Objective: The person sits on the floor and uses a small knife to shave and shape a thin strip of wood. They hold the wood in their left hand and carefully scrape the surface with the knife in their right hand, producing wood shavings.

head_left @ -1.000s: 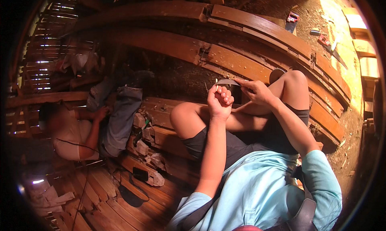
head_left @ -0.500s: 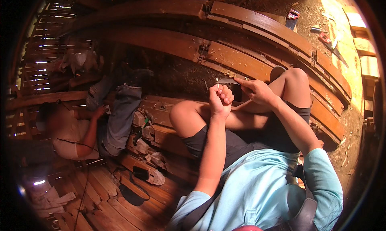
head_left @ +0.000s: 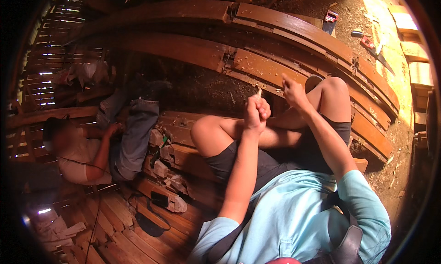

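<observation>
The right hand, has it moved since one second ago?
Yes. The right hand has lifted away from the left hand, up toward the curved wooden beam.

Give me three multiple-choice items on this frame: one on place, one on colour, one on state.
1. Where is the other person?
A. To the wearer's left, low among the wooden planks
B. On the sunlit ground at right
C. Behind the wearer

2. What colour is the wearer's shirt?
A. Red
B. Light blue
C. Black

3. How is the left hand?
A. Flat and open on a knee
B. Closed in a fist round a small pale stick
C. Resting on the ground

Answers:
1 A: the other person crouches at the picture's left beside the planks.
2 B: the shirt is light blue.
3 B: the left hand is fisted, with the pale stick poking from its top; the right hand is raised beside it.
</observation>
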Motion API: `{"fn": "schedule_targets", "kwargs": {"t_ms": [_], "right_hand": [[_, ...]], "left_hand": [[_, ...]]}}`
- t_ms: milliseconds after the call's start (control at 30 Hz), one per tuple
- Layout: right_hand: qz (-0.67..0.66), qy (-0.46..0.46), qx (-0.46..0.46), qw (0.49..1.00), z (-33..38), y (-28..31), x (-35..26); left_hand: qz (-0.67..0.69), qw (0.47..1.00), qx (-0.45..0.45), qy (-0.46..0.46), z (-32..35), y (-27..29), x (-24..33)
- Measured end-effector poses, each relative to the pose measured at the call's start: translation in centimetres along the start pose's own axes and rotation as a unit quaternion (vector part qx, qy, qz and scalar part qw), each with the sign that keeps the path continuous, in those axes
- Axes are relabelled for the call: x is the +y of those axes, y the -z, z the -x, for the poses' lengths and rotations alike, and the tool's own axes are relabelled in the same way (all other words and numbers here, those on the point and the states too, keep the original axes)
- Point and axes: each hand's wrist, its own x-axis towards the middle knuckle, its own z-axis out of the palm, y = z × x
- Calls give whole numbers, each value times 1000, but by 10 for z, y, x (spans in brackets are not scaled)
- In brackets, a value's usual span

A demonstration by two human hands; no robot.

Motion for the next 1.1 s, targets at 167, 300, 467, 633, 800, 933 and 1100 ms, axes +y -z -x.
{"fn": "schedule_targets", "kwargs": {"t_ms": [167,300,467,633,800,933,1100], "right_hand": [[-32,153,-112,981,25,38,-38],[30,236,-178,955,41,46,-40],[16,287,-165,943,35,23,-24],[43,281,-201,937,39,36,-40],[3,264,-216,940,41,40,-41],[11,285,-178,942,39,32,-34],[7,169,-113,979,36,24,-31]], "left_hand": [[87,988,123,-42,7,20,5],[105,987,110,-47,3,14,13],[90,994,68,-14,2,15,9],[111,990,84,-20,4,19,8],[52,995,78,-29,4,17,6],[11,995,93,-36,4,13,7],[-34,997,61,-32,7,5,2]]}}
